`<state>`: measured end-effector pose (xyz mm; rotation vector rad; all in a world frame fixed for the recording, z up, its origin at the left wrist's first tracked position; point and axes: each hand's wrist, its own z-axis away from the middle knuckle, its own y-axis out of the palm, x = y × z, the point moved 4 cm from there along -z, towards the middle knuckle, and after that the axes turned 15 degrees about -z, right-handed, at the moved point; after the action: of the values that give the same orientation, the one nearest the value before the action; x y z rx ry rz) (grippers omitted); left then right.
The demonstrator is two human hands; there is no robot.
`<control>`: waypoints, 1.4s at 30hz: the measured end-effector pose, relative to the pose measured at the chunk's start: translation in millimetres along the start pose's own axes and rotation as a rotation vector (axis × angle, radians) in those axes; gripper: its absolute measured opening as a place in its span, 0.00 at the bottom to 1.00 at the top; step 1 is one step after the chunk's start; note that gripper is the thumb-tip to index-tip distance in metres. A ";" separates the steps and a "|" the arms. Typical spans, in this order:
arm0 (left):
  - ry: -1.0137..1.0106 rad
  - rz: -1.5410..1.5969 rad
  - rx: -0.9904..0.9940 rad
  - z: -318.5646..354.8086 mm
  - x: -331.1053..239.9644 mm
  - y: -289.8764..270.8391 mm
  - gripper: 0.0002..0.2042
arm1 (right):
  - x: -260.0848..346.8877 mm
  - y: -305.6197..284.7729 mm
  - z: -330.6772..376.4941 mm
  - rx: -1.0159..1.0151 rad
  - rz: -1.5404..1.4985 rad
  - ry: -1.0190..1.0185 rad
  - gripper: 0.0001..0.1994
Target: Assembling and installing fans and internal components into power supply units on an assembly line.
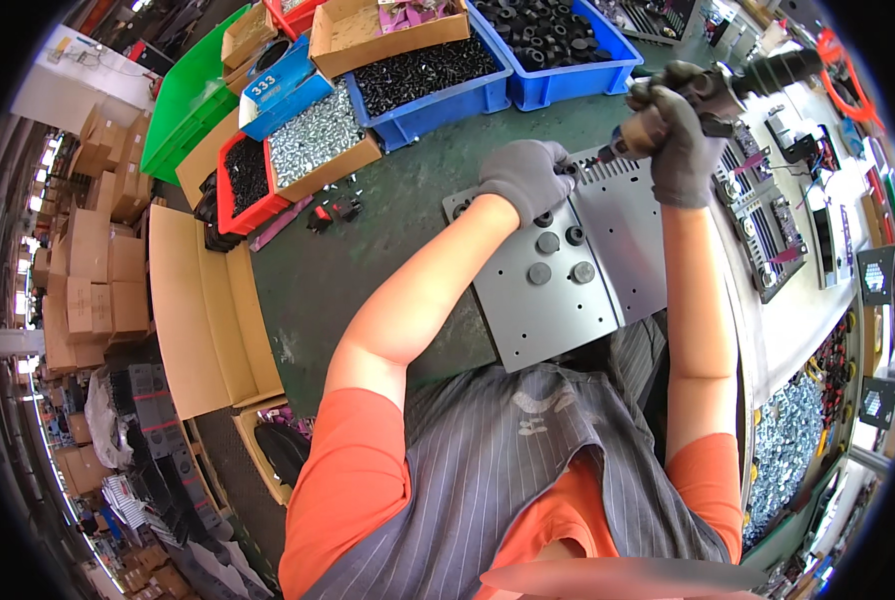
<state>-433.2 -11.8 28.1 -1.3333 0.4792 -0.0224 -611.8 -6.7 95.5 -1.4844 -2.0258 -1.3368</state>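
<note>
A grey metal plate [553, 310] with punched holes lies on the green bench in front of me. Several round black rubber feet [560, 258] sit on it. My left hand [524, 176], in a grey glove, presses down on the plate's far edge, fingers curled over a small part I cannot make out. My right hand [674, 140], also gloved, grips a powered screwdriver [730, 86] whose tip points down at the plate's far edge, just right of my left hand.
Blue bins of black rubber parts [558, 40] and black screws [423, 72] stand at the back. A cardboard box of silver screws [318, 135] and a red bin [245, 180] sit at the left. More grey panels [768, 240] lie at the right. An open cardboard box [203, 310] stands left.
</note>
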 end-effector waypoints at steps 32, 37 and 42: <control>-0.252 2.228 0.188 121.3 30.2 54.6 0.14 | 48.3 46.2 47.3 0.238 -0.452 0.151 0.18; -0.055 2.325 0.542 135.7 -3.6 65.5 0.15 | 80.7 49.8 85.4 0.338 -0.515 0.067 0.23; -0.118 2.266 0.520 148.2 -21.6 62.4 0.14 | 89.3 38.6 96.9 0.253 -0.523 0.014 0.23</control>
<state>-417.2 147.0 -0.5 0.2716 1.4791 1.6307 -590.0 125.5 125.5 -0.8650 -2.5704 -1.1854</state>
